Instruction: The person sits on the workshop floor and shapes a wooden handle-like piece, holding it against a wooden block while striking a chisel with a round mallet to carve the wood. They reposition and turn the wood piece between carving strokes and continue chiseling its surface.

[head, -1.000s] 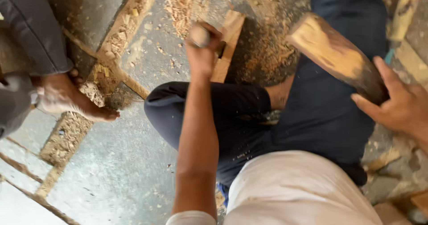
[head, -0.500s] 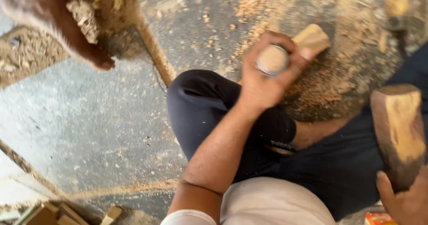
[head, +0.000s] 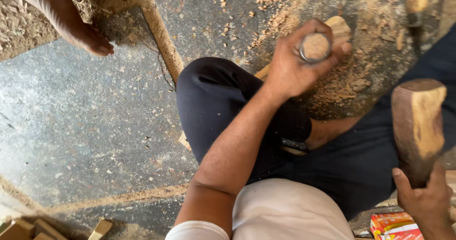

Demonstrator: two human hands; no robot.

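Observation:
My left hand [head: 292, 66] is fisted around a chisel whose round wooden handle end [head: 316, 46] with a metal ring points up at me. It stands on a pale strip of wood [head: 340, 27] lying on the floor over sawdust, just beyond my bent knee [head: 213, 92]. My right hand [head: 425, 202] at the lower right grips the base of a thick wooden mallet [head: 418, 121], held upright and apart from the chisel. The chisel's blade is hidden under my hand.
Another person's bare foot [head: 83, 33] rests at the upper left on the stone floor. A wooden-handled tool [head: 416, 2] lies at the top right. A small red and orange box [head: 396, 225] sits by my right hand; wood offcuts [head: 28, 228] lie at the bottom left.
The view has swung so the chisel hand sits more to the right. My left hand keeps its grip on the chisel. The mallet has dropped from high on the right to low beside my leg.

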